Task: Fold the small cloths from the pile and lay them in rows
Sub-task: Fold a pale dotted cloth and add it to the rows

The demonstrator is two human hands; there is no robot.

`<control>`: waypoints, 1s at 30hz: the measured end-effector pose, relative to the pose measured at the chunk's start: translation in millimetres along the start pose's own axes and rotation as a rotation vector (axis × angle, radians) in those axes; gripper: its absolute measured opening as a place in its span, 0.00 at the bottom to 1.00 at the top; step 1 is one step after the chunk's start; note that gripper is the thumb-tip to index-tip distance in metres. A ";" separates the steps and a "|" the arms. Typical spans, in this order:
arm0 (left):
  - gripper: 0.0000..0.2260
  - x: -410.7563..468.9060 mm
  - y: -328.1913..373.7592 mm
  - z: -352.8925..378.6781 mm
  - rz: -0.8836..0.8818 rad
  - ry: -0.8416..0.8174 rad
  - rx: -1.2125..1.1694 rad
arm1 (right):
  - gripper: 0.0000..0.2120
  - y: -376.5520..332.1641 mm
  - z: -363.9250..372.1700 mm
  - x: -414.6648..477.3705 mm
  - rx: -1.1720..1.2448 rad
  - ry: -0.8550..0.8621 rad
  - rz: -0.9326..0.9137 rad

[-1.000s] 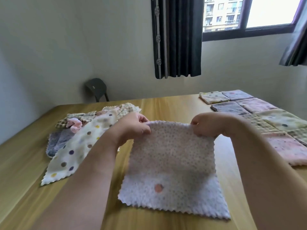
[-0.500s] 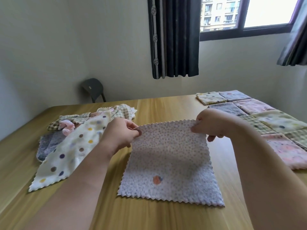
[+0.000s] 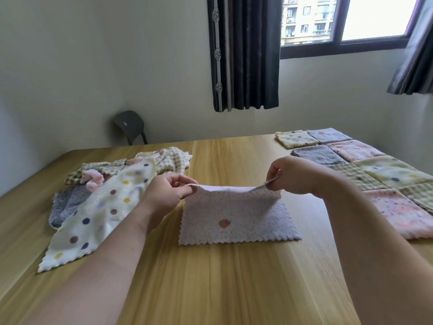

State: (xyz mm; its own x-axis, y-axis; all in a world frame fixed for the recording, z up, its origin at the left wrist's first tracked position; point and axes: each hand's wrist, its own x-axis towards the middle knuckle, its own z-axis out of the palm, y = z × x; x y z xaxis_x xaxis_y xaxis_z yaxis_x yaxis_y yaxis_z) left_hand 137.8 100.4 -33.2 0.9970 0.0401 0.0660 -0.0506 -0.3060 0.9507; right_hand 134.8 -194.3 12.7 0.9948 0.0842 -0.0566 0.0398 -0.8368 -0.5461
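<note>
A lilac cloth with tiny dots and one orange spot lies in the middle of the wooden table. My left hand pinches its far left corner and my right hand pinches its far right corner, both lifted off the table so the far edge curls toward me. The near edge rests flat. To the left sits the pile of unfolded cloths, topped by a cream cloth with coloured dots. Folded cloths lie in two rows on the right.
A dark chair stands by the wall beyond the table's far left. Dark curtains hang beside a window at the back. Bare wood stretches between me and the lilac cloth.
Both hands have lifted the cloth's far edge and brought it toward me, so the visible flat part has become shorter. The view has shifted slightly.
</note>
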 end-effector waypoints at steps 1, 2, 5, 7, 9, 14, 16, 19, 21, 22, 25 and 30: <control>0.05 0.3 -2.9 1.1 0.054 0.011 0.050 | 0.02 0.8 1.5 0.8 -0.003 0.008 -0.002; 0.07 -0.1 -6.4 3.0 0.108 0.018 0.099 | 0.03 2.0 3.3 1.6 -0.004 0.013 -0.003; 0.11 -6.2 -17.4 10.8 0.268 0.013 0.276 | 0.04 10.1 16.4 3.4 -0.006 0.044 -0.011; 0.11 -8.0 -24.3 15.9 0.389 0.014 0.388 | 0.05 18.1 26.7 1.7 0.046 0.088 -0.018; 0.11 -9.2 -29.8 16.4 0.475 0.020 0.435 | 0.07 25.5 38.5 -3.9 0.107 0.153 -0.052; 0.12 -21.4 -37.7 12.8 0.544 0.068 0.435 | 0.14 41.1 59.3 -27.1 0.131 0.337 -0.215; 0.13 -35.6 -43.8 8.4 0.590 0.036 0.470 | 0.14 47.7 68.2 -39.9 0.123 0.365 -0.293; 0.14 -53.4 -52.5 0.1 0.632 -0.044 0.519 | 0.12 56.6 77.0 -53.1 0.143 0.371 -0.307; 0.14 -55.3 -54.7 -4.2 0.628 -0.052 0.529 | 0.12 57.8 81.4 -55.2 0.148 0.374 -0.306; 0.15 -53.8 -55.0 -5.0 0.619 -0.045 0.530 | 0.12 56.9 82.2 -55.8 0.152 0.381 -0.304; 0.13 -49.6 -55.8 -5.1 0.574 -0.043 0.554 | 0.10 54.0 82.2 -59.2 0.127 0.385 -0.292; 0.10 -52.5 -60.0 -6.8 0.571 -0.115 0.609 | 0.10 51.5 78.7 -63.7 0.081 0.319 -0.276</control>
State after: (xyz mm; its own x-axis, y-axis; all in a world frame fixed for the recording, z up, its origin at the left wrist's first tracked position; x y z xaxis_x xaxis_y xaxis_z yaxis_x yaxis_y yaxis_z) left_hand 88.1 123.1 -91.7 0.8292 -0.3638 0.4244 -0.5416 -0.7107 0.4490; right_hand 66.1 -200.2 -77.7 0.9276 0.1167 0.3548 0.3134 -0.7600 -0.5694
